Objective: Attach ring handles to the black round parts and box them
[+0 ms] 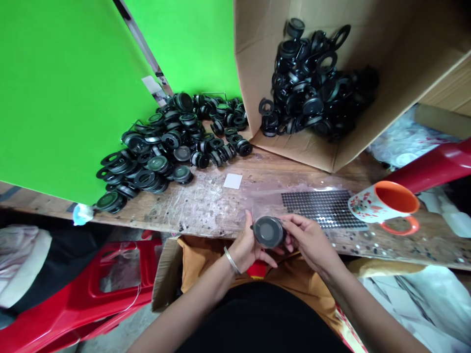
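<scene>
I hold a round black part with a grey centre (pixel 268 232) between both hands, just in front of the wooden table's (pixel 206 206) near edge. My left hand (pixel 248 245), with a metal bangle on the wrist, grips it from the left. The fingers of my right hand (pixel 308 240) close on its right side. A sheet of small black dots (pixel 324 208) lies on the table just beyond my right hand. A heap of similar black round parts (pixel 172 142) covers the table's far left.
A tipped cardboard box (pixel 386 54) at the back right holds more black parts (pixel 312 83). A floral mug with orange inside (pixel 386 203) stands at the right. Green panels (pixel 66 88) rise behind. A red plastic stool (pixel 110 289) sits below left. A small white card (pixel 233 181) lies mid-table.
</scene>
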`<state>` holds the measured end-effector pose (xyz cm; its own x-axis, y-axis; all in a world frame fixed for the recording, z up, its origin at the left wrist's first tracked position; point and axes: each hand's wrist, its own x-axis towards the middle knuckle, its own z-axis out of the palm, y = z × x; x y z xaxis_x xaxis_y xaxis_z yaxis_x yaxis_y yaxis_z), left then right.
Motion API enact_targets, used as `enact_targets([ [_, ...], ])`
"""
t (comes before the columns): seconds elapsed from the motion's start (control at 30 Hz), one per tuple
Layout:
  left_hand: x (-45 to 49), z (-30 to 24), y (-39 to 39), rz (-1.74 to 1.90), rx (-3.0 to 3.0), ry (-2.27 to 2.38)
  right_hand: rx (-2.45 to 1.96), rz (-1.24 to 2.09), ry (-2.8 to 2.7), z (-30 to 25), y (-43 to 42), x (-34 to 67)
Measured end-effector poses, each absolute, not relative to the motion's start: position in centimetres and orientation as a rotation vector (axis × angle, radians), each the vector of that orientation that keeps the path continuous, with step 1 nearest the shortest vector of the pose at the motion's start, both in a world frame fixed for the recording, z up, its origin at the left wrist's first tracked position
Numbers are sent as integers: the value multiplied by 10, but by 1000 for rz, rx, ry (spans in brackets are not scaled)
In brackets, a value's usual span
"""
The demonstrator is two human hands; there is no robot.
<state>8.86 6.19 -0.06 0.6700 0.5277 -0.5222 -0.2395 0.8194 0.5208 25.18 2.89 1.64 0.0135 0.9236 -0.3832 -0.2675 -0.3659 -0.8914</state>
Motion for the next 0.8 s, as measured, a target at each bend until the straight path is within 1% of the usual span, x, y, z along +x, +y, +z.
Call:
enact_targets([
  [0.07, 93, 3, 59, 662, 503, 813, -1249, 1603, -594, 18, 32, 250],
  [0.13, 94, 7, 59, 756, 519, 827, -1200, 1644, -528, 19, 33, 249],
  [0.27, 94, 10, 62, 665, 453, 817, -1135, 1709, -551, 20, 30, 249],
  [0.5, 91, 7, 67, 544, 187, 775, -1113, 1711, -608, 16, 25, 254],
  [0.8, 92, 3, 65, 522, 203, 771, -1163, 1659, -613, 14, 21, 253],
])
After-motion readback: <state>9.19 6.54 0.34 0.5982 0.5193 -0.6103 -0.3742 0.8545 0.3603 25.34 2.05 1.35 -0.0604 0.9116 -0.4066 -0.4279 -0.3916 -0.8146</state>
